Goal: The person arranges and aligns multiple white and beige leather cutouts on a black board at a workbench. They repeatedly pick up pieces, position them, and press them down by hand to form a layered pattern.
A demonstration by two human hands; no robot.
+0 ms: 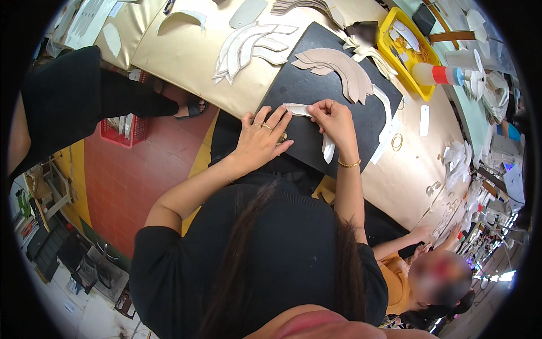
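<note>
A curved off-white strip (pixel 298 109), leather-like, lies bent over the black work board (pixel 361 138) in front of me. My right hand (pixel 334 121) pinches it between thumb and forefinger, and its free end hangs down beside the wrist. My left hand (pixel 261 138) is spread out, its fingertips resting at the strip's other end. A small brass-coloured thing (pixel 283 137) shows by the left thumb, too covered to name. Beyond the hands, a fanned stack of beige curved pieces (pixel 339 68) sits on the board. Another pale curved strip (pixel 385 113) lies along the board's right edge.
White curved pieces (pixel 248 48) lie grouped on the gold-covered table (pixel 186 68). At the far right stand a yellow tray (pixel 426 90) and a bottle with a red band (pixel 437 74). A person in black stands left, near a red basket (pixel 137 133); another, in orange (pixel 395 282), works at lower right.
</note>
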